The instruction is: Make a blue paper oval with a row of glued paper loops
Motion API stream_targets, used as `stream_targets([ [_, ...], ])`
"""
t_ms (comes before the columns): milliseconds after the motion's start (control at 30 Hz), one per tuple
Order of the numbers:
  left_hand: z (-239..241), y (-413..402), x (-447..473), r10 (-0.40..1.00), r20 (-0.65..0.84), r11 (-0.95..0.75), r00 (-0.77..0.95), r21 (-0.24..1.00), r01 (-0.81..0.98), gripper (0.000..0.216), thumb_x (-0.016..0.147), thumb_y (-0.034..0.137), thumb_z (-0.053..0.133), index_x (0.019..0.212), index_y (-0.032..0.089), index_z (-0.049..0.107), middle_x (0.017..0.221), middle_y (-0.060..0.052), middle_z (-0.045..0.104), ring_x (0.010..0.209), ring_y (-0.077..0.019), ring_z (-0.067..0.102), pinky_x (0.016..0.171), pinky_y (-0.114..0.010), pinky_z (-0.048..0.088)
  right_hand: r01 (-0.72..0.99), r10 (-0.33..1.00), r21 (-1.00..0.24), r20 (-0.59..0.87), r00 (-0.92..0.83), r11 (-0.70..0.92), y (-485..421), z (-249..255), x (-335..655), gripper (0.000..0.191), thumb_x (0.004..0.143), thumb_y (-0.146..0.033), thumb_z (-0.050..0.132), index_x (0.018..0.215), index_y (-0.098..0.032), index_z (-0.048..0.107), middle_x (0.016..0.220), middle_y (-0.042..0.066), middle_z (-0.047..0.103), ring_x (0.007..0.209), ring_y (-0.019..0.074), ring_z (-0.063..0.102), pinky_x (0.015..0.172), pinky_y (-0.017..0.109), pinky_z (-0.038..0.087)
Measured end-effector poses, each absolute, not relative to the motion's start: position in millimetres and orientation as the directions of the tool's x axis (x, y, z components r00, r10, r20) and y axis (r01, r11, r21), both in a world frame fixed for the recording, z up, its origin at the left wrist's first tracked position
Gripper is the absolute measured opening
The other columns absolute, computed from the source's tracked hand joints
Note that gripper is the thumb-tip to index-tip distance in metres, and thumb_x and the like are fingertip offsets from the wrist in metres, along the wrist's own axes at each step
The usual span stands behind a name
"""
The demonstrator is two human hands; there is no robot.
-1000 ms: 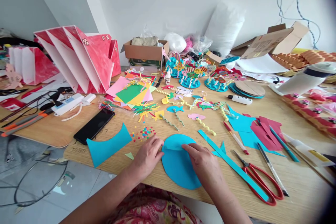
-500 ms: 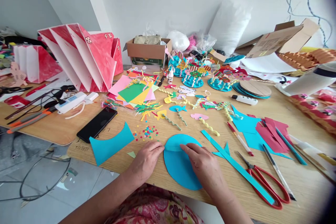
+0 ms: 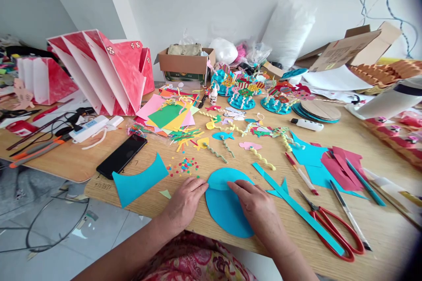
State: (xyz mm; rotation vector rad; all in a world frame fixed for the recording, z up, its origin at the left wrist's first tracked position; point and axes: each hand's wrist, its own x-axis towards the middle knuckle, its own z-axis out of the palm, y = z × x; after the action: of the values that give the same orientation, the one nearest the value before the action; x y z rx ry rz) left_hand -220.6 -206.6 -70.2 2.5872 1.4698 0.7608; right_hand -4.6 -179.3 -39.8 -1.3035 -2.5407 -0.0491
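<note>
A round blue paper disc [image 3: 227, 215] lies flat at the table's front edge, with a paler band or seam [image 3: 218, 185] across its upper part; whether that is a separate layer I cannot tell. My left hand [image 3: 184, 202] pinches at the disc's left edge, thumb and fingers together. Over the disc's upper right, my right hand [image 3: 255, 202] is closed, its fingertips pressed together at the band. To the right are a long blue paper strip [image 3: 296, 208] and red-handled scissors [image 3: 325, 221] partly under it. A curved blue paper offcut [image 3: 141, 182] lies left of my hands.
Behind the disc are paper confetti [image 3: 186, 166], paper fish [image 3: 224, 135] and coloured sheets [image 3: 165, 116]. A phone [image 3: 121, 156] lies at left. Pens, including a red-capped one [image 3: 301, 173], lie at right. Finished blue-based crafts [image 3: 241, 102] and cardboard discs [image 3: 321, 111] stand farther back.
Both hands stay almost in place at the disc. The left fingertips have shifted very slightly to the right along its edge.
</note>
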Motion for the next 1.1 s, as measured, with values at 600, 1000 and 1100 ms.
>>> stream_targets([
  [600, -60, -204, -218, 0.841, 0.273, -0.528, 0.466, 0.236, 0.815, 0.024, 0.088, 0.014, 0.043, 0.106, 0.014, 0.059, 0.102, -0.009, 0.061, 0.093, -0.0190, 0.052, 0.084, -0.034, 0.047, 0.732, 0.925, -0.655, -0.132, -0.357, 0.189, -163, -11, -8, 0.026, 0.077, -0.029, 0.051, 0.096, -0.020, 0.065, 0.085, 0.005, 0.070, 0.076, 0.0208, 0.064, 0.067, 0.032, 0.047],
  [1000, -51, -201, -219, 0.833, 0.172, -0.551, 0.525, 0.191, 0.812, 0.024, 0.089, 0.017, 0.040, 0.105, 0.011, 0.058, 0.104, -0.008, 0.060, 0.093, -0.0203, 0.051, 0.086, -0.033, 0.045, 0.547, 0.850, -0.837, -0.308, -0.428, -0.028, -144, -23, -24, 0.008, 0.066, -0.021, 0.050, 0.066, -0.019, 0.057, 0.056, -0.004, 0.053, 0.053, 0.0127, 0.052, 0.051, 0.024, 0.039],
  [1100, -51, -201, -220, 0.830, 0.182, -0.556, 0.527, 0.201, 0.806, 0.024, 0.090, 0.017, 0.039, 0.104, 0.011, 0.058, 0.104, -0.009, 0.060, 0.093, -0.0202, 0.051, 0.085, -0.033, 0.045, 0.458, 0.818, -0.884, -0.329, -0.471, -0.092, -144, -19, -24, 0.009, 0.066, -0.025, 0.050, 0.068, -0.018, 0.055, 0.059, -0.004, 0.052, 0.055, 0.0115, 0.053, 0.053, 0.023, 0.041],
])
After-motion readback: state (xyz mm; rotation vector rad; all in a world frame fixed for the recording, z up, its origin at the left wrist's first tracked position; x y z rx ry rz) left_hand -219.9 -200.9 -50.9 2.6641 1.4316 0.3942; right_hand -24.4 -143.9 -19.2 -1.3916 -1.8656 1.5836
